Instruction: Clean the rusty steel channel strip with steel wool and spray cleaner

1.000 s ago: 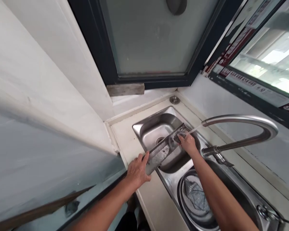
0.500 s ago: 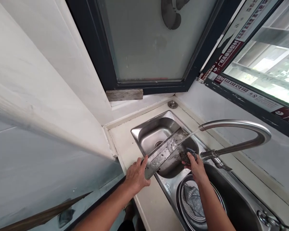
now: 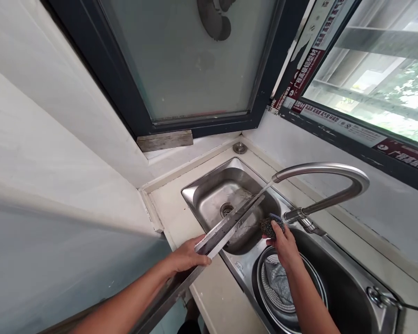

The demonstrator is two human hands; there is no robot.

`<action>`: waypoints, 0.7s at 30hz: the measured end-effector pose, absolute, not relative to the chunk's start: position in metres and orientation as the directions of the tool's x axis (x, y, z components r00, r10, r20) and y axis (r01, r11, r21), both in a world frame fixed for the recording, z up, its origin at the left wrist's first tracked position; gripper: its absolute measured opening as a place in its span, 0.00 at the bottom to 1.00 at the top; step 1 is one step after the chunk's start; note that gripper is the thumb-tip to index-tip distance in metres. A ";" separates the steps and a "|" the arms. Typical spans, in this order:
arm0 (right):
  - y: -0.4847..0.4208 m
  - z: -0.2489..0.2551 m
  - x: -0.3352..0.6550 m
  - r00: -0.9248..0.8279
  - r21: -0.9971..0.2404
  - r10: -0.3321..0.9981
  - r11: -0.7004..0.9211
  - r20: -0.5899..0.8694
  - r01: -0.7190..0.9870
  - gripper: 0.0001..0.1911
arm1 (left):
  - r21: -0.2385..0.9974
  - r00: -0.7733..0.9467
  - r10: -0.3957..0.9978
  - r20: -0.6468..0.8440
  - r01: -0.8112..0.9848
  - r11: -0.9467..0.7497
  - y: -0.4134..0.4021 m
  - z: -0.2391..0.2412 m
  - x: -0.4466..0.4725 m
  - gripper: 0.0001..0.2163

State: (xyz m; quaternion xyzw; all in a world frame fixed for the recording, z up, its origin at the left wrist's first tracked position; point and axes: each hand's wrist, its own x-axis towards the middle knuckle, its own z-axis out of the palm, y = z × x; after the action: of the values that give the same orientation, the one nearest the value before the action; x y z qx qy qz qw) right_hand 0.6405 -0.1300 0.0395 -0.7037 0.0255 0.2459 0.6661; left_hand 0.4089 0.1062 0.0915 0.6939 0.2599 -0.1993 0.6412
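My left hand (image 3: 188, 255) is closed around a long, narrow metal channel (image 3: 226, 229), thumb over its near edge. The channel slants from low at the left, across the counter edge, to over the small sink basin (image 3: 209, 197). Water from the curved faucet (image 3: 320, 168) runs onto its far end. To the right of the channel, my right hand (image 3: 282, 241) grips a dark scouring pad (image 3: 271, 226), bluish at its upper edge. The pad is apart from the channel, above the near right rim of the small basin.
In the larger basin (image 3: 348, 287) stand nested round pans and a white perforated basket (image 3: 270, 292) holding a grey cloth (image 3: 280, 280). A drain plug (image 3: 240, 148) lies in the counter corner. A wooden block (image 3: 165, 140) sits under the dark window frame (image 3: 209, 127).
The channel has turned on its long axis and slid toward me, showing its narrow side. My left hand has moved left with it. The view has shifted a little.
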 end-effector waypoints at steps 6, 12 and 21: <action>-0.112 0.046 0.650 0.896 -0.946 0.305 -0.129 -0.323 -0.297 0.26 | 0.576 0.759 0.383 -0.526 0.649 -0.496 0.089 0.075 0.401 0.50; -0.074 0.049 0.645 0.928 -0.959 0.369 -0.279 -0.056 0.053 0.25 | 0.386 0.770 0.435 -0.467 0.620 -0.683 0.074 0.072 0.405 0.49; -0.062 0.027 0.593 0.755 -0.760 0.639 -0.415 0.148 0.500 0.25 | 0.265 0.779 0.492 -0.388 0.605 -0.751 0.069 0.066 0.405 0.47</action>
State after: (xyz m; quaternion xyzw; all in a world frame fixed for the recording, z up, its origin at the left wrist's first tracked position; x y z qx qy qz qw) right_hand 0.5933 -0.0615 0.0272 -0.8370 -0.3402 0.0823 0.4207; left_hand 0.4054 0.0691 0.0658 0.9237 0.2969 -0.1486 0.1910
